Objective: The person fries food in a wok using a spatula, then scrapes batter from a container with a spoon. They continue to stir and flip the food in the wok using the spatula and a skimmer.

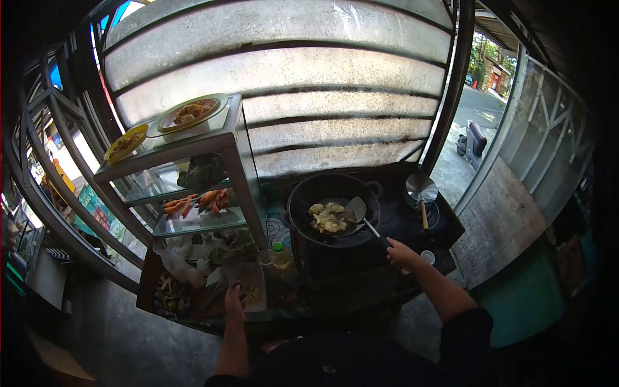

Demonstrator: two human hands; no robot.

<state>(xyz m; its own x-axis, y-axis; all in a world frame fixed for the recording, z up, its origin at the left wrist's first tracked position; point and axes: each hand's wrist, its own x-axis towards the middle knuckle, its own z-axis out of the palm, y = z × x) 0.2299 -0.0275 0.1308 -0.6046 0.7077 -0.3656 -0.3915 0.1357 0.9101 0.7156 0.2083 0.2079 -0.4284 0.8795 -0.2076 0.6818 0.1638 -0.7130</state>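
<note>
Two bare hands are over the surface (380,300), and only your right hand (402,255) reaches toward the wok (320,187). Its fingers are closed around the dark end of the spatula (356,207), whose shaft slants far and left over the wok's rim. The step in hand looks like working the yellowish fried food (329,218) in the wok with the blade. That food lies in the middle of the wok, far and left of your right fingers and well apart from them; the blade is just beside its right edge, but you cannot tell whether it is under any of it.

The next move, as far as you can judge, calls for a firm grip and a low, flat blade angle, so the soft-looking clump is lifted rather than broken or pushed up the wall.

Your left hand (235,302) is at the near left, by the pale tray (256,278), well apart from the wok. Its fingers point away from you; whether they pinch anything is too dark to tell. The green-capped bottle (281,258) and a clear cup (265,258) stand between that hand and the wok. To the right of the wok lies a metal ladle (422,188), its handle toward you.
</note>
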